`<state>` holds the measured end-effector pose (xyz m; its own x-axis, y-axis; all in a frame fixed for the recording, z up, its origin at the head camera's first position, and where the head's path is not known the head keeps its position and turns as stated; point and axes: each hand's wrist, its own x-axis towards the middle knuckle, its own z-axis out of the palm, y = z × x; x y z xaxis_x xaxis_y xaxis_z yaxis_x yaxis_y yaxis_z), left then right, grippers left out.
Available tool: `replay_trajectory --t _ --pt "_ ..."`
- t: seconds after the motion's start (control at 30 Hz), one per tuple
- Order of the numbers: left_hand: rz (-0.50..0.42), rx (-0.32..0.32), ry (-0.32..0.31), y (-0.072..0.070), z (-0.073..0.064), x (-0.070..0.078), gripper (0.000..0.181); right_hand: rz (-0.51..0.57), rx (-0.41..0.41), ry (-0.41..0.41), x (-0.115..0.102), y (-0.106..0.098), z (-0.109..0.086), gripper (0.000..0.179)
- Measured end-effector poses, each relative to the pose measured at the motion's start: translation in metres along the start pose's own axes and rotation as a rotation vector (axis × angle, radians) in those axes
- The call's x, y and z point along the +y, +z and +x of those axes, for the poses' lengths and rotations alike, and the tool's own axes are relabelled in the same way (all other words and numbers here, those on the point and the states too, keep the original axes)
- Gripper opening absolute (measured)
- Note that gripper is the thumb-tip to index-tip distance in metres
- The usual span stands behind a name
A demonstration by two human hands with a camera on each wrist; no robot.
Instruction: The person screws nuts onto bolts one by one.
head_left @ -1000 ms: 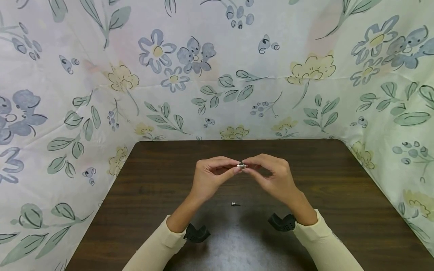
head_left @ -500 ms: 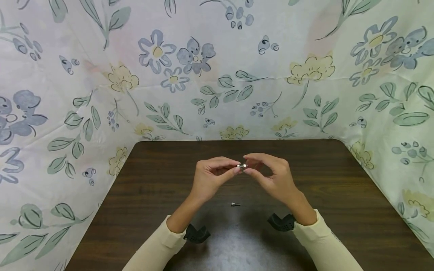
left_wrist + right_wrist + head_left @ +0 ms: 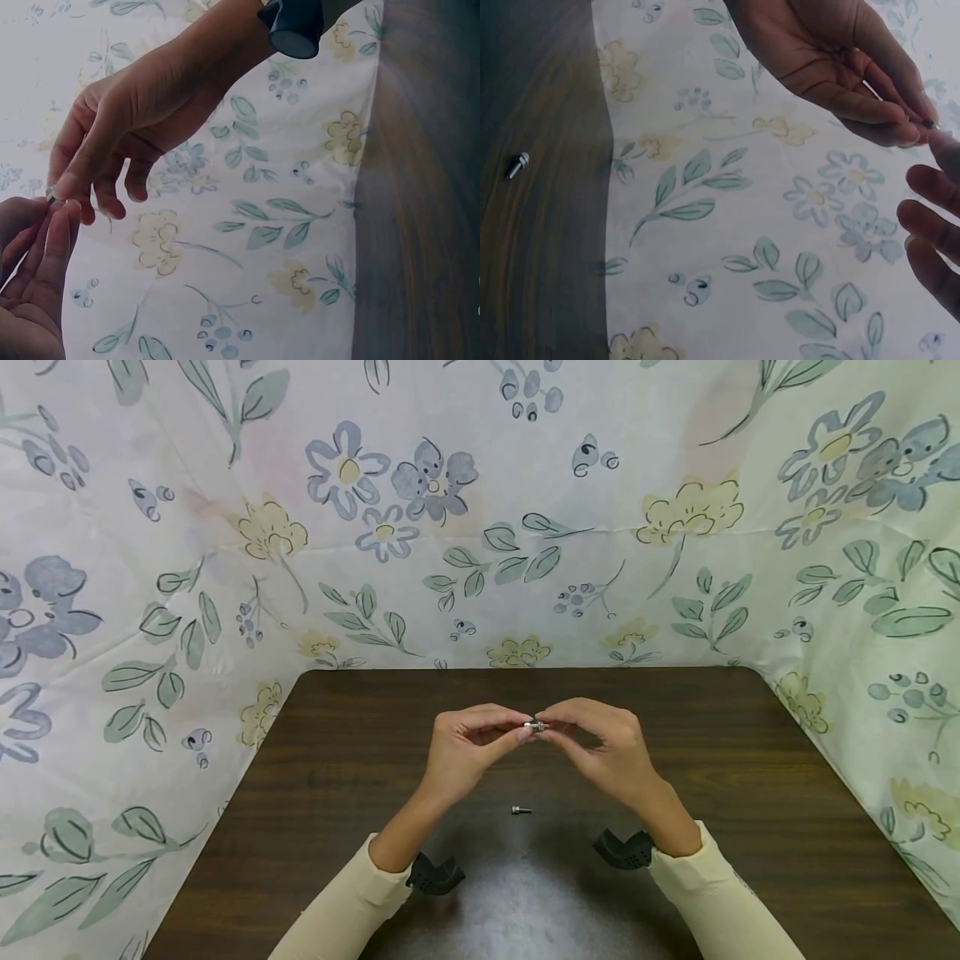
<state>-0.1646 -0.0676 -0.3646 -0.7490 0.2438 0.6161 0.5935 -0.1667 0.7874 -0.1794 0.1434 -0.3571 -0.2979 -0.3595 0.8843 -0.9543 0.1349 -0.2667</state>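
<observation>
Above the middle of the table, a small silver bolt [image 3: 530,725] with a nut [image 3: 541,726] on its shaft lies level between both hands. My left hand [image 3: 468,752] pinches the bolt's head end between thumb and forefinger. From the other side, my right hand [image 3: 611,747] has thumb and forefinger closed on the nut, and a little of the bolt's tip shows past it. In the left wrist view, fingertips of both hands meet and mostly cover the metal. A second small bolt [image 3: 521,810] lies on the table below the hands, its head to the left.
The dark wooden table [image 3: 337,827] has rounded far corners. Floral cloth [image 3: 480,602] hangs behind it and along both sides. Each wrist carries a black camera mount, the left one [image 3: 437,875] and the right one [image 3: 624,850], low over the table.
Half a second ago the right forefinger was lifted off the nut; now it is back down on it with the thumb. The left hand and the bolt on the table stay put.
</observation>
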Motion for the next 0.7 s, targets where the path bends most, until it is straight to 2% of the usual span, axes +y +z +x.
replay_trajectory --t 0.2,0.4,0.57,0.7 --pt "-0.015 -0.013 -0.004 -0.0001 -0.0004 -0.0003 0.014 0.022 0.001 0.008 0.0006 0.0029 -0.0017 0.016" --pt "-0.009 -0.024 0.008 -0.0001 -0.0008 -0.0011 0.015 0.003 -0.006 0.039 0.0012 0.0037 -0.0038 0.023" --pt "0.013 0.009 -0.014 0.0007 -0.0003 -0.0005 0.013 -0.022 -0.006 0.089 -0.0013 0.0013 -0.0037 0.031" --pt "0.022 0.036 -0.028 0.0003 0.0004 0.0001 0.014 -0.017 0.009 0.07 -0.0023 -0.0005 -0.0017 0.037"
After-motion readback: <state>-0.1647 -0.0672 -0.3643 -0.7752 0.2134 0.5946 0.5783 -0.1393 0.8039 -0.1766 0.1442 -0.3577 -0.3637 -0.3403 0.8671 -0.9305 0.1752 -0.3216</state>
